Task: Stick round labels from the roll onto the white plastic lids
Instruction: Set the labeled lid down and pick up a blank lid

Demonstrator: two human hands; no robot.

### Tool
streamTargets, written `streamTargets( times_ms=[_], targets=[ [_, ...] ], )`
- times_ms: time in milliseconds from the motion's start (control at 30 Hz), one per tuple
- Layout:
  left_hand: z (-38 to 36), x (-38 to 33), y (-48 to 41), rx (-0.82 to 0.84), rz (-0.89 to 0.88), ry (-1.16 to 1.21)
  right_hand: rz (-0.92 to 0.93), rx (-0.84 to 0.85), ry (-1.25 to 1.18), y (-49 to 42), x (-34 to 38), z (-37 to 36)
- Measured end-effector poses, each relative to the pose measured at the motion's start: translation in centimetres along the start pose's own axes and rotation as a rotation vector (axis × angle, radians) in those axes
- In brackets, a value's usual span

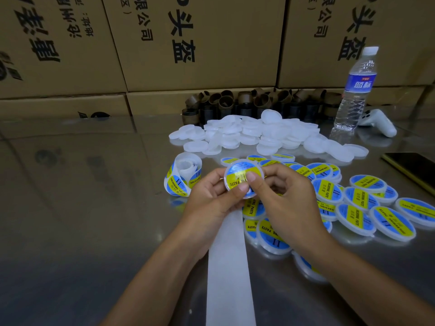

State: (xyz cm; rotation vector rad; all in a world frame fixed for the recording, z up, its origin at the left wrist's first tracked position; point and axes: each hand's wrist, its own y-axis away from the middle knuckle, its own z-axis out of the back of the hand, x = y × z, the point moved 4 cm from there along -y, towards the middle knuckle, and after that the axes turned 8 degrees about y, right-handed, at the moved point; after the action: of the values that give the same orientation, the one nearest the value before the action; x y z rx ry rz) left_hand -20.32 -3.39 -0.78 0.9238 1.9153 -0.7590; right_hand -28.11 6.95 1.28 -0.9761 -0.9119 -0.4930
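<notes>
Both hands hold one white plastic lid (237, 171) bearing a blue and yellow round label, raised above the table. My left hand (209, 196) grips its left rim and my right hand (280, 191) grips its right side, both thumbs pressing on the label. The label roll (183, 175) stands just left of my hands, and its bare white backing strip (229, 267) runs toward me between my forearms. A heap of unlabelled white lids (259, 135) lies behind. Several labelled lids (353, 208) lie to the right and under my right hand.
A metal table (82, 208) carries everything. Cardboard boxes (188, 43) form a wall at the back, with empty brown roll cores (247, 102) in front of them. A water bottle (355, 90), a white controller (379, 122) and a dark phone (414, 168) sit at the right.
</notes>
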Motion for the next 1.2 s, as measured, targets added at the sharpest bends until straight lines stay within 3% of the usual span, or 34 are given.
streamTargets(
  times_ms=[1200],
  targets=[
    [0.04, -0.53, 0.05, -0.042, -0.042, -0.093, 0.042, 0.097, -0.004, 0.0, 0.29, -0.16]
  ],
)
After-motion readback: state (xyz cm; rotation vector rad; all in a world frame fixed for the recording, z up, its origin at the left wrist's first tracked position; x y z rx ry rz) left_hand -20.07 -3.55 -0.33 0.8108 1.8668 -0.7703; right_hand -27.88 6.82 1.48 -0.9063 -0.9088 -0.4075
